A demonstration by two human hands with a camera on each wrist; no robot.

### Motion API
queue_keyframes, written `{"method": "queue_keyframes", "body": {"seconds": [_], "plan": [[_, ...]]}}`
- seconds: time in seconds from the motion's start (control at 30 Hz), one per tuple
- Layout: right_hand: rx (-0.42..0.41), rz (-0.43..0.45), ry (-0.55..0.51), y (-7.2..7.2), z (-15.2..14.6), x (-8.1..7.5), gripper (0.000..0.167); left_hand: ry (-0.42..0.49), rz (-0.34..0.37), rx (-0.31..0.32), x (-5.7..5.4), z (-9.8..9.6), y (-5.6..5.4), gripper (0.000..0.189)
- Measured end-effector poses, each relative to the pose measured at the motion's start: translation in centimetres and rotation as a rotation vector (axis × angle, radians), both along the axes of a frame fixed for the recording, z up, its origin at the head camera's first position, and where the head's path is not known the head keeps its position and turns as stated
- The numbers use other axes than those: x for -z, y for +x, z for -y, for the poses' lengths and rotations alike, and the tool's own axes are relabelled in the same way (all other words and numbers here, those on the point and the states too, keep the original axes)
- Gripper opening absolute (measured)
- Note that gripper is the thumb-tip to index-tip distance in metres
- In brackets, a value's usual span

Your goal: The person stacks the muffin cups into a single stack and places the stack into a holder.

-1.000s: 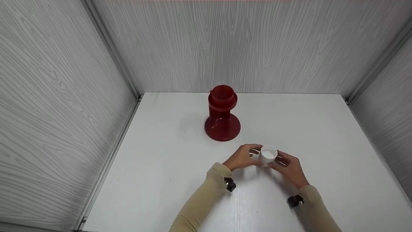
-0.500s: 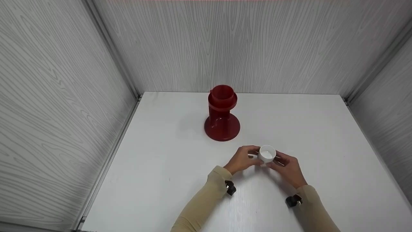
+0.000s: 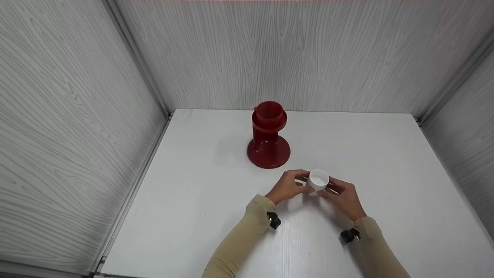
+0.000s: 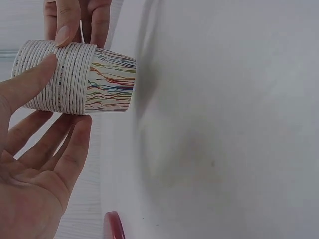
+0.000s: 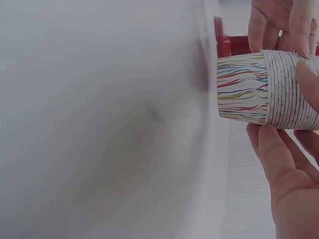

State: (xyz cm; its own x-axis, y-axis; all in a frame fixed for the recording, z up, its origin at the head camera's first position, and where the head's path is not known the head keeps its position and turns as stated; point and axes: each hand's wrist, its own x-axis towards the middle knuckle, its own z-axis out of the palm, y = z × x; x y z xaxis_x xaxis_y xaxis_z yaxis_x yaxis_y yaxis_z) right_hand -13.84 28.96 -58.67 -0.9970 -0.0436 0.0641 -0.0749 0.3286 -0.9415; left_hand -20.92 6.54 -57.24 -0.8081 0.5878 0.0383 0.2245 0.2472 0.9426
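Both hands hold one stack of nested paper cups (image 3: 318, 180), upright, mouths up, at the right of the middle of the table. My left hand (image 3: 286, 187) grips its left side, fingers behind and thumb in front. From the right, my right hand (image 3: 345, 198) grips it the same way. White rolled rims pile up in the left wrist view, and the lowest cup (image 4: 110, 83) shows thin wavy coloured lines. In the right wrist view, fingers of both hands surround the rims, with the patterned cup wall (image 5: 242, 89) below them uncovered.
Behind the hands and a little left, a glossy red stand (image 3: 269, 152) with a round base and a ring-shaped open top rests on the white table (image 3: 185, 200). Grey wood-grain panels (image 3: 285, 54) enclose the table's back and sides. Small black cameras (image 3: 273, 220) sit on the wrists.
Both hands and the cup stack have shifted slightly left and away from the body. The grip looks the same, and the red stand stays in place while the head view drifts a little.
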Motion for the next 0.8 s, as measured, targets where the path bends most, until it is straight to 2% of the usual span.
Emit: {"method": "queue_keyframes", "body": {"seconds": [0.2, 0.43, 0.57, 0.8], "plan": [[-0.022, -0.01, 0.035, -1.4, 0.8, -2.1, 0.064, -0.015, -0.032, -0.028, -2.0, 1.0, -0.8, 0.053], [-0.086, -0.108, -0.003, -3.9, 1.7, -5.2, 0.06, 0.03, -0.093, -0.034, -4.8, 2.3, -2.6, 0.053], [-0.111, -0.14, -0.003, -5.3, 2.3, -7.4, 0.058, 0.075, -0.137, -0.019, -6.6, 3.2, -3.7, 0.052], [-0.165, -0.168, 0.012, -8.3, 3.4, -11.5, 0.057, 0.073, -0.17, -0.049, -10.4, 4.8, -5.6, 0.054]]}}
